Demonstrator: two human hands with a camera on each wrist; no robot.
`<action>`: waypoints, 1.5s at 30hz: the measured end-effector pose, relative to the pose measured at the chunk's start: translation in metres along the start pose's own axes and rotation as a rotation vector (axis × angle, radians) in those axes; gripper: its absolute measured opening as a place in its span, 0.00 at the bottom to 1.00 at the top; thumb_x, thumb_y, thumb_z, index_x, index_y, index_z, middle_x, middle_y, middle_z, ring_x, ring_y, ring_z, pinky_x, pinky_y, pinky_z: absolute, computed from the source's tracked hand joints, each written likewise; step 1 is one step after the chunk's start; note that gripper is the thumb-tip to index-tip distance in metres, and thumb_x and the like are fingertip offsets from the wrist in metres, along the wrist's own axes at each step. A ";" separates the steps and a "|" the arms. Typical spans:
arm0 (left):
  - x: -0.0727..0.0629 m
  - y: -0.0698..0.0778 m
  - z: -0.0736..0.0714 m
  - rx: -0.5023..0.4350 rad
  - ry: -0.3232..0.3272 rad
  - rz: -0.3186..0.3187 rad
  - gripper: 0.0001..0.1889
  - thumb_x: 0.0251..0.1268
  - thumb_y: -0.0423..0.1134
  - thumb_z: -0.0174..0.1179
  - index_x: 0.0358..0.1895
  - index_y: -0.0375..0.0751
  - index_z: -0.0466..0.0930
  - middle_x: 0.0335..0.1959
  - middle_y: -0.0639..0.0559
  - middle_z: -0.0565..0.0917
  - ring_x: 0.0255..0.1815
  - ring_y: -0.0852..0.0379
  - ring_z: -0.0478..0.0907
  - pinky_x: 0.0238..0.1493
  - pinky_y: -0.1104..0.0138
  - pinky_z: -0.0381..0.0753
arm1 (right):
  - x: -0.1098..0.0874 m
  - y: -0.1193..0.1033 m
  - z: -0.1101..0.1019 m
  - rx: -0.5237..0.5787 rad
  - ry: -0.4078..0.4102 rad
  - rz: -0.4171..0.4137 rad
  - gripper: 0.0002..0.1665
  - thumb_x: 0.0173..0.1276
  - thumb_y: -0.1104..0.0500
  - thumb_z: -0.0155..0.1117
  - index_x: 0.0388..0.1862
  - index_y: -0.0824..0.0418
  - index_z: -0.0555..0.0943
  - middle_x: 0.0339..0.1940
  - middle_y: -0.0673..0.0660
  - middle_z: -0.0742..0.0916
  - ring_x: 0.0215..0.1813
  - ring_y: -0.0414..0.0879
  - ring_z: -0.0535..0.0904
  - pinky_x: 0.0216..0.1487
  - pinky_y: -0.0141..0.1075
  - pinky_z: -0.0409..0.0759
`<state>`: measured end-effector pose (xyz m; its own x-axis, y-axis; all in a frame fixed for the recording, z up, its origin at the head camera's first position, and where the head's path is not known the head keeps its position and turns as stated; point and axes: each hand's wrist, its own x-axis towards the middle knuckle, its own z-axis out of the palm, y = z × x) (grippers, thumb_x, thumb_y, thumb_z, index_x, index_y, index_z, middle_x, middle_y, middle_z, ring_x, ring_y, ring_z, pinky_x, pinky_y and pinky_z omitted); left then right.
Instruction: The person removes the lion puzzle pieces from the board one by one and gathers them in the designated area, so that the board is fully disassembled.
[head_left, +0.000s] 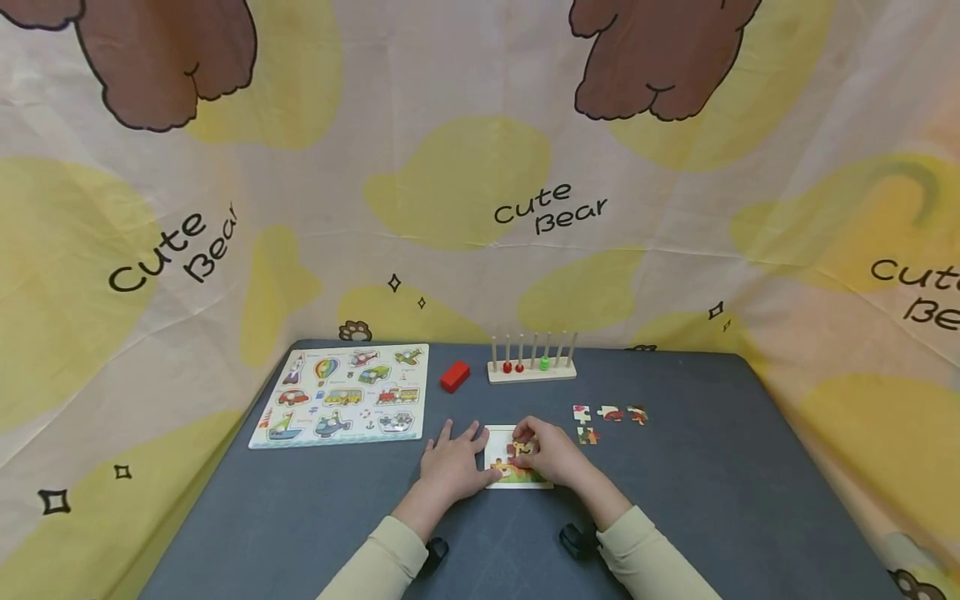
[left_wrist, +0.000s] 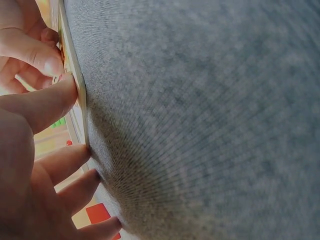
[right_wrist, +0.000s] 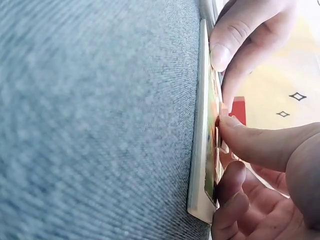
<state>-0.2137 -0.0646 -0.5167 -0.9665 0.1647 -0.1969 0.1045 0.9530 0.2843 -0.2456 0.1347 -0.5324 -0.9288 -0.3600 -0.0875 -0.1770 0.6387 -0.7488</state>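
A small jigsaw puzzle board (head_left: 494, 437) with a white rim lies flat on the table, its lower part filled with a colourful picture. My left hand (head_left: 452, 464) rests at its left side with fingers spread, the thumb (left_wrist: 67, 92) pressing on the board's near left corner. Over the board, my right hand (head_left: 552, 454) pinches a jigsaw piece (head_left: 519, 448) between thumb and fingers, close above the filled part. From the right wrist, the thumb (right_wrist: 245, 137) shows low against the piece, and the fingers hide much of it.
Several loose jigsaw pieces (head_left: 588, 435) lie right of the board. A red block (head_left: 454, 377) and a peg stand (head_left: 532, 375) with red and green beads are behind it. At the back left lies a large picture board of vehicles (head_left: 337, 417). A patterned cloth hangs behind the table.
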 end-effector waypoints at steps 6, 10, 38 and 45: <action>0.001 0.000 0.001 0.006 0.001 -0.007 0.41 0.56 0.65 0.68 0.73 0.56 0.71 0.77 0.54 0.68 0.81 0.35 0.52 0.72 0.34 0.60 | -0.002 0.000 -0.002 0.038 0.002 -0.034 0.15 0.64 0.61 0.74 0.48 0.54 0.81 0.34 0.50 0.84 0.31 0.44 0.76 0.33 0.36 0.76; 0.001 0.000 0.001 0.006 0.003 -0.005 0.41 0.56 0.65 0.68 0.73 0.56 0.71 0.77 0.53 0.68 0.81 0.35 0.52 0.72 0.34 0.60 | -0.002 0.000 -0.002 0.066 0.022 -0.051 0.14 0.67 0.60 0.72 0.50 0.55 0.82 0.33 0.49 0.84 0.30 0.44 0.77 0.31 0.35 0.78; -0.001 -0.001 0.002 -0.024 0.001 0.015 0.41 0.57 0.64 0.68 0.74 0.55 0.71 0.77 0.52 0.67 0.81 0.34 0.52 0.72 0.33 0.59 | -0.017 0.009 -0.042 0.207 0.263 0.061 0.10 0.68 0.59 0.71 0.47 0.59 0.85 0.26 0.52 0.88 0.30 0.53 0.83 0.26 0.34 0.74; -0.001 -0.001 0.003 -0.015 0.006 0.016 0.41 0.57 0.65 0.67 0.74 0.55 0.71 0.77 0.52 0.68 0.81 0.34 0.52 0.72 0.33 0.59 | -0.022 0.019 -0.050 0.195 0.279 0.085 0.11 0.68 0.58 0.71 0.48 0.60 0.84 0.27 0.52 0.88 0.30 0.49 0.82 0.27 0.34 0.75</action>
<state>-0.2126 -0.0647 -0.5193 -0.9661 0.1781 -0.1868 0.1163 0.9465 0.3011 -0.2450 0.1887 -0.5114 -0.9955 -0.0940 0.0079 -0.0547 0.5072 -0.8601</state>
